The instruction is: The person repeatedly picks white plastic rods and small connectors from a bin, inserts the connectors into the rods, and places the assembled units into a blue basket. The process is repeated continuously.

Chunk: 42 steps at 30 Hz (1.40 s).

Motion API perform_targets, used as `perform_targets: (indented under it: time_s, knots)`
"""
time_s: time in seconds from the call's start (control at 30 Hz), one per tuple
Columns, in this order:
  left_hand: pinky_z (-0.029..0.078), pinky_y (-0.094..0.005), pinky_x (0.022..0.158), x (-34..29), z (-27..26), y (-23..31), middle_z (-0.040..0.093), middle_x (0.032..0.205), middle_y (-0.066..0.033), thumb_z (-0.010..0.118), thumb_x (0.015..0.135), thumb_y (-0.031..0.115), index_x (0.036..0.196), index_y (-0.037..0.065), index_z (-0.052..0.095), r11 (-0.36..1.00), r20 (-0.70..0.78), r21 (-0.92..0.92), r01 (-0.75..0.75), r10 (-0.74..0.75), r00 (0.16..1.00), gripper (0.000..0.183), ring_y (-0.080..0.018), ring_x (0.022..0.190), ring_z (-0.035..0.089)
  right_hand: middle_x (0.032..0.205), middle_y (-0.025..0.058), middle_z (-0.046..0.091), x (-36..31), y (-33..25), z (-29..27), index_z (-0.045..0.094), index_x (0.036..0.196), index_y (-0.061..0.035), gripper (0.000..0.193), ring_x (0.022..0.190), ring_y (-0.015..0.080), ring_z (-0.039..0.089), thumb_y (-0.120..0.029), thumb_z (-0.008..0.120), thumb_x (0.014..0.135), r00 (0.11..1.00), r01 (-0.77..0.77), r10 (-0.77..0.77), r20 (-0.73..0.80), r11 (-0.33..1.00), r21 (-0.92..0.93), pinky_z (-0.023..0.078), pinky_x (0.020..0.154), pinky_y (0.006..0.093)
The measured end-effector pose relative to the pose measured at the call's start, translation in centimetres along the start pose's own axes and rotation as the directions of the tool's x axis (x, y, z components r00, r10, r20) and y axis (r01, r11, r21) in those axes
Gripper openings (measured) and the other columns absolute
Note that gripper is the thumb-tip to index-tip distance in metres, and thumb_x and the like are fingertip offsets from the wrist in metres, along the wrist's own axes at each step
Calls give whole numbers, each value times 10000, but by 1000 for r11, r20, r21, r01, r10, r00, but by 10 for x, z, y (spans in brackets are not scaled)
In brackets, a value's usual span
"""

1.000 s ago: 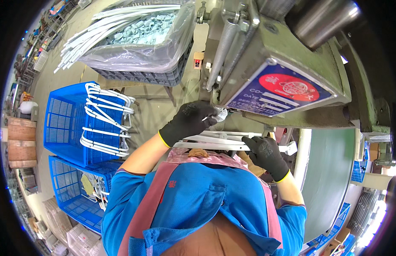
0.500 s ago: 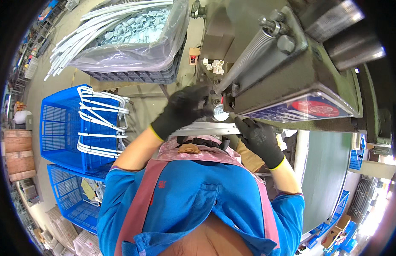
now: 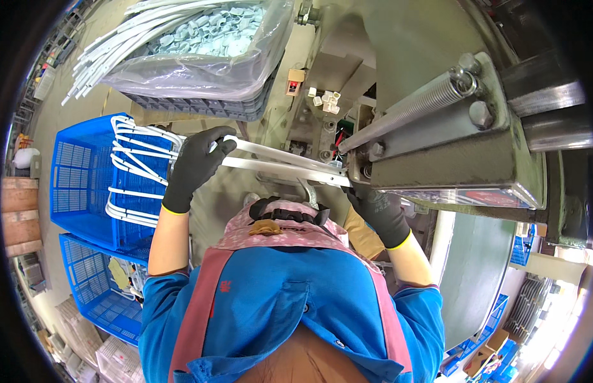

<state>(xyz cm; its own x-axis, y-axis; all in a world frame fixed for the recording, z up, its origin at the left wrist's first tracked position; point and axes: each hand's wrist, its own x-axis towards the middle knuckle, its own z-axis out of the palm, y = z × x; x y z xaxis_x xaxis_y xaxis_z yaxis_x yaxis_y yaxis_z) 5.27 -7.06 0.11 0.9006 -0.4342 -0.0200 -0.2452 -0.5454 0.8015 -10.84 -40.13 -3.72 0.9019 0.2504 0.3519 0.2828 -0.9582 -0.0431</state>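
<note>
A bent white metal tube frame (image 3: 283,168) with two long legs spans the space between my hands, in front of the machine. My left hand (image 3: 199,163), in a black glove, is closed around its left end. At the right, the leg ends with small holes lie by the machine's tooling. My gloved right hand (image 3: 380,214) is at the lower leg's right tip, just under the press head; its fingers are partly hidden, and they seem to pinch the tip. Above the leg ends sits a metal machine (image 3: 449,159) with a long coil spring (image 3: 411,112).
Left stands a blue crate (image 3: 85,182) with similar white bent frames (image 3: 133,159) over its edge; another blue crate (image 3: 101,293) is below. A plastic-lined bin (image 3: 200,80) holds grey-white pieces and long white tubes. Small white blocks (image 3: 327,101) lie on the machine bed.
My left hand has moved left, away from the tooling, and now grips the frame's left end. The frame has shifted and tilts, left end farther away. The head view has turned slightly.
</note>
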Motion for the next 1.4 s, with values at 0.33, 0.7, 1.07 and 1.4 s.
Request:
perform_targets:
  time_s: [0.33,0.7,1.07,1.4]
  knots:
    - [441,-318,652,3,4,7,587,711,-104,612,868,202,1035,23,636,1000,-42,0,-6,6,999,247,-184,628,520,1040,137,624,9,-4,-9,608,1191,-147,452,941,331,614,-261,711,766,997,-51,54,55,997,-53,491,793,448]
    - [463,-336,642,8,12,0,651,780,-133,628,856,217,1058,33,644,999,-30,50,14,-13,999,274,-221,661,598,1331,54,538,-3,26,7,517,1334,-205,505,1230,209,502,-405,607,878,893,337,-449,29,624,-705,361,1054,364]
    - [476,-409,714,7,27,-15,651,858,-161,598,860,264,1023,59,627,987,-136,138,-87,106,985,264,-344,805,619,1184,94,611,4,44,3,582,1209,-59,504,1079,230,561,-368,711,832,771,-609,263,580,34,793,412,974,351]
    - [435,-417,797,-11,33,-15,553,975,-175,590,895,229,1150,6,509,911,-604,355,-210,395,692,348,-315,847,529,902,70,665,-12,42,21,590,1179,-44,484,788,141,620,-339,717,817,862,-427,236,449,815,392,493,716,291]
